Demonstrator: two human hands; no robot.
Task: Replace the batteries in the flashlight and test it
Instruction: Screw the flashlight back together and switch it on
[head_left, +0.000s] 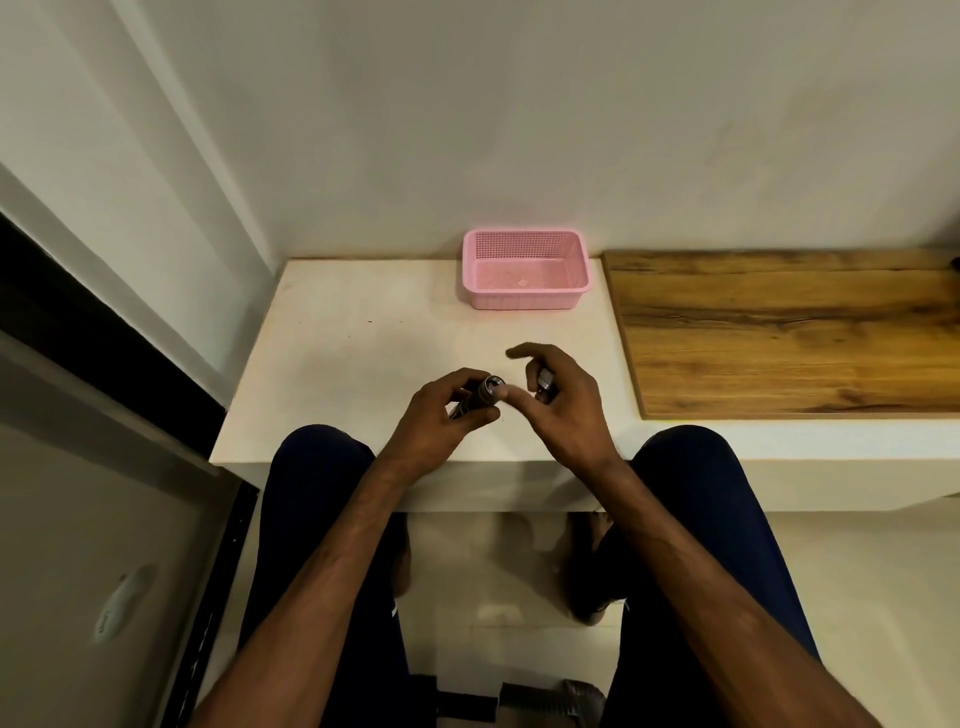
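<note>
– Flashlight (478, 397), where is it?
– In the left hand (441, 415), low over the white table (337, 353), near its front edge and between the knees (322, 457). The dark barrel lies slanted, with its round end turned up and to the right, toward the other hand.
– How does the left hand hold it?
– Fingers curled round the barrel from above. The bare forearm comes in from the lower left.
– And the right hand (566, 410)?
– Just beside the flashlight, palm turned left. Its thumb (511, 396) lies across the gap and the tip touches the round end. The index finger (519, 353) sticks out, bent, pointing left above the flashlight and touching nothing. The other fingers are curled in and hold a small metal part (544, 382) against the palm.
– What is the part?
– Short, silver and dark. Whether it is a cap or a battery I cannot tell.
– Is the flashlight's end open or capped?
– Too small to say. It shows a pale ring with a darker middle.
– Anything else on the table?
– A pink basket (524, 300) at the back by the wall (519, 130), well apart from the hands, with a small pale scrap (522, 283) on its bottom. A wooden board (779, 332) lies just to its right
</note>
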